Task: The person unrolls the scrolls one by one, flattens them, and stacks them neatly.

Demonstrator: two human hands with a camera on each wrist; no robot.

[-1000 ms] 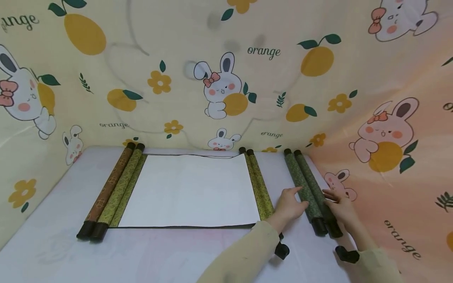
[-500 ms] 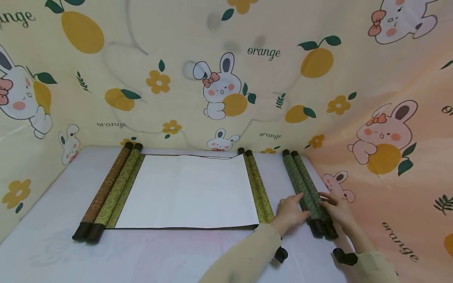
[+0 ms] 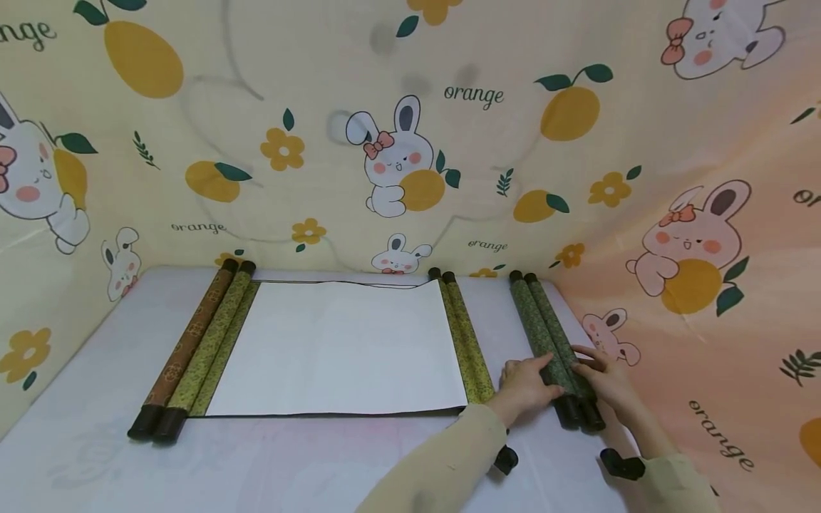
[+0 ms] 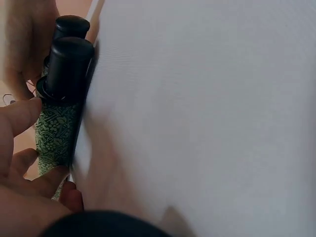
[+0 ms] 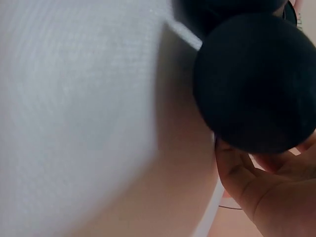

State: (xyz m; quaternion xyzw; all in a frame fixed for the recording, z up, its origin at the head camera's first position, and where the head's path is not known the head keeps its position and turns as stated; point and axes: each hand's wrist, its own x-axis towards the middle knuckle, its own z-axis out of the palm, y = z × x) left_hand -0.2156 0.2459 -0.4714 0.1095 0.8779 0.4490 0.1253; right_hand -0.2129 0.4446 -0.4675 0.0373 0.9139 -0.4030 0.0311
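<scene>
A dark green patterned scroll (image 3: 541, 324), rolled into two rollers with black end knobs, lies at the right of the white table (image 3: 96, 456). My left hand (image 3: 527, 382) rests against its left side near the front end, fingers laid on the roller. From the other side, my right hand (image 3: 606, 377) touches the right roller with fingers stretched along it. The left wrist view has the green scroll (image 4: 57, 133) and its black knobs (image 4: 69, 59) beside my fingers (image 4: 19, 118). A black knob (image 5: 254, 84) fills the right wrist view above my right hand (image 5: 261, 192).
An unrolled scroll with a white sheet (image 3: 340, 349) and yellow-green rollers (image 3: 468, 342) lies in the middle, just left of my left hand. A brown rolled scroll (image 3: 192, 342) sits at its left. Printed cloth walls (image 3: 705, 285) close in the back and right.
Both hands have drawn in closer on the green scroll's near end. My left fingers now lie on the roller. The scroll has barely shifted.
</scene>
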